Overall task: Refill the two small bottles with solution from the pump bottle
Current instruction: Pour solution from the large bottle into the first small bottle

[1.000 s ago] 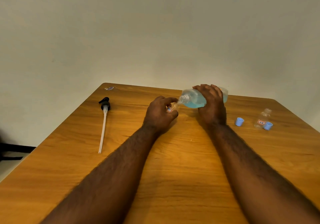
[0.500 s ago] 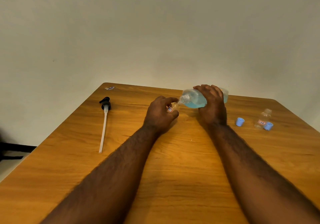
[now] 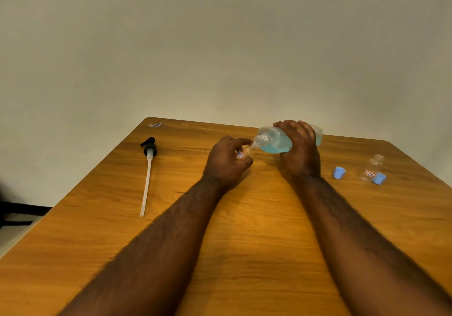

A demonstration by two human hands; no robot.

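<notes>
blue solution, light-blue caps, black pump head, orange-brown wood-grain table

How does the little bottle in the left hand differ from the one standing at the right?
The held bottle is tilted in the left hand, neck at the mouth of the pump bottle; the standing bottle rests upright on the table, untouched. Fingers hide most of the held bottle; the standing bottle shows whole, a blue cap by its base. Both are clear, uncapped, with red-edged labels.

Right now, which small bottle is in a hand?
The small bottle gripped by the left hand at the pump bottle's mouth; the other bottle stands free at far right.
</notes>
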